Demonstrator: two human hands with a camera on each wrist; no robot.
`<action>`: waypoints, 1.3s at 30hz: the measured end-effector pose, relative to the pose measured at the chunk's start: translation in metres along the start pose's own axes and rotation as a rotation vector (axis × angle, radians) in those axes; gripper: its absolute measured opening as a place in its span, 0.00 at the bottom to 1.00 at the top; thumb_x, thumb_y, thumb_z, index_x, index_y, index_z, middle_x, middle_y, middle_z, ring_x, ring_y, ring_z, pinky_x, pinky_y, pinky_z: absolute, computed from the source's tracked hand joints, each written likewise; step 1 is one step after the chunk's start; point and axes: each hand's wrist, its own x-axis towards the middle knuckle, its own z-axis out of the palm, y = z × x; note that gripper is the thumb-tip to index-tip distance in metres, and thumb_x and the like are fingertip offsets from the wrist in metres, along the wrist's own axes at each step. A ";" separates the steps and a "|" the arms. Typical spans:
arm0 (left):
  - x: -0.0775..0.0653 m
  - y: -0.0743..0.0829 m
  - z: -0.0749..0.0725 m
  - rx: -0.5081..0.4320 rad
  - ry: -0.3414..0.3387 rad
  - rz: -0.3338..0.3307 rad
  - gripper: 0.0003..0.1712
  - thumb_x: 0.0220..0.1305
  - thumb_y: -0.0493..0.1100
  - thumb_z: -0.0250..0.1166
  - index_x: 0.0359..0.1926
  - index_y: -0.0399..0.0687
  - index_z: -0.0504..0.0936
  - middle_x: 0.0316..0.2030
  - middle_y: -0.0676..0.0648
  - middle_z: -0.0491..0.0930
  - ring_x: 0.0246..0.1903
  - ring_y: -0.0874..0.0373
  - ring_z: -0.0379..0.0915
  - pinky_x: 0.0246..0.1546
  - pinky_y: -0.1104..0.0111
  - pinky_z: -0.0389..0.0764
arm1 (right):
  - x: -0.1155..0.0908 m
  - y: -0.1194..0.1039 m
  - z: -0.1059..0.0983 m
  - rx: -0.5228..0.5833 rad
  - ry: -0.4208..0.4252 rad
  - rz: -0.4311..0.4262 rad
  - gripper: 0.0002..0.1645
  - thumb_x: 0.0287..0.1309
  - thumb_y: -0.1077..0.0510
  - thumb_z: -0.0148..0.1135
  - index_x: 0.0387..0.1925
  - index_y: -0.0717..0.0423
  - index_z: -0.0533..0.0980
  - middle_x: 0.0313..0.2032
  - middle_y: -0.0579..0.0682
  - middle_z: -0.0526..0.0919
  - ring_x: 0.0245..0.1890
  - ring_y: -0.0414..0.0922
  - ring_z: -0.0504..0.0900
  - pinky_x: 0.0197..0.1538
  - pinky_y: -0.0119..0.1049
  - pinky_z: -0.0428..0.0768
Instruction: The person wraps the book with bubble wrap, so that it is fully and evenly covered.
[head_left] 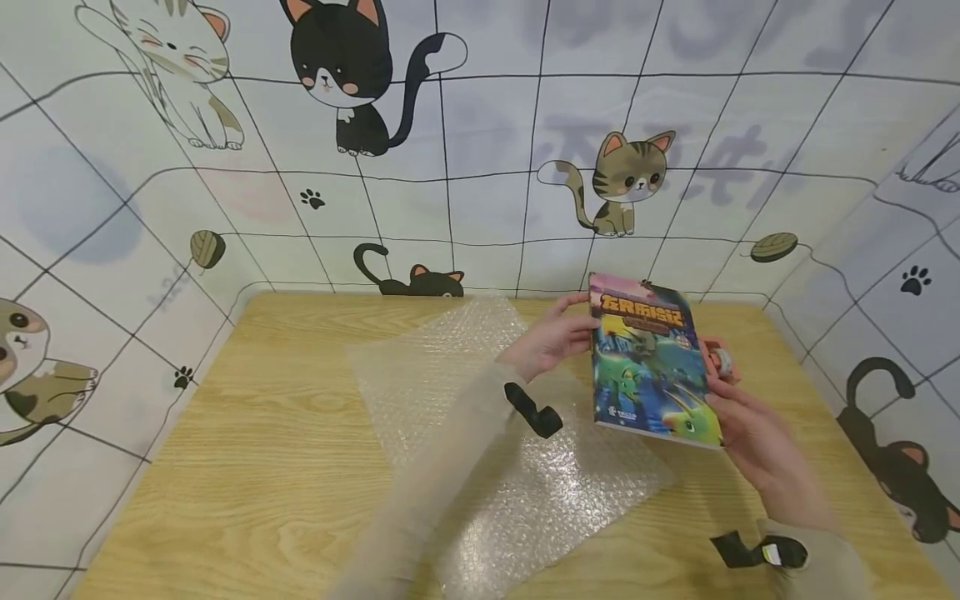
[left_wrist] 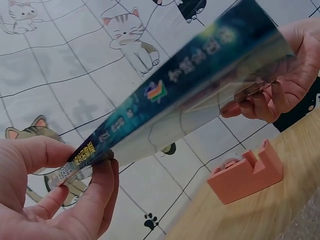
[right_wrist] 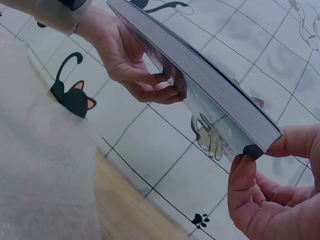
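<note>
A book (head_left: 648,362) with a colourful cover of green and blue creatures is held up at the right of the table, its cover facing the head camera. My left hand (head_left: 553,337) grips its left edge near the spine, thumb on one face and fingers on the other. My right hand (head_left: 765,442) pinches the lower right corner. In the left wrist view the dark blue spine (left_wrist: 165,87) shows, with the glossy back cover under it. From the right wrist, the white page edges (right_wrist: 210,75) are visible, the book tilted.
A sheet of bubble wrap (head_left: 480,417) lies flat across the middle of the wooden table (head_left: 262,433). Behind the book stands a pink tape dispenser (left_wrist: 247,172) with a roll in it. A cat-printed cloth (head_left: 487,125) encloses the back and sides.
</note>
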 end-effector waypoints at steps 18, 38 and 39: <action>-0.036 0.029 -0.062 0.017 0.067 0.051 0.30 0.64 0.26 0.52 0.65 0.48 0.60 0.49 0.37 0.73 0.41 0.52 0.73 0.53 0.58 0.72 | 0.032 0.020 0.058 0.014 -0.116 0.025 0.17 0.67 0.68 0.44 0.42 0.52 0.79 0.39 0.45 0.81 0.39 0.38 0.79 0.41 0.29 0.77; -0.094 0.031 -0.139 0.055 0.155 0.056 0.31 0.64 0.26 0.50 0.66 0.49 0.57 0.53 0.35 0.70 0.40 0.53 0.74 0.42 0.67 0.76 | 0.060 0.064 0.110 -0.313 -0.112 0.160 0.18 0.66 0.64 0.52 0.56 0.63 0.66 0.38 0.40 0.82 0.39 0.36 0.79 0.42 0.30 0.77; -0.096 0.030 -0.143 0.058 0.158 0.057 0.31 0.64 0.26 0.50 0.65 0.49 0.58 0.53 0.35 0.70 0.40 0.53 0.74 0.42 0.67 0.76 | 0.061 0.067 0.111 -0.328 -0.113 0.165 0.21 0.65 0.64 0.51 0.58 0.67 0.63 0.38 0.40 0.81 0.39 0.36 0.79 0.42 0.30 0.77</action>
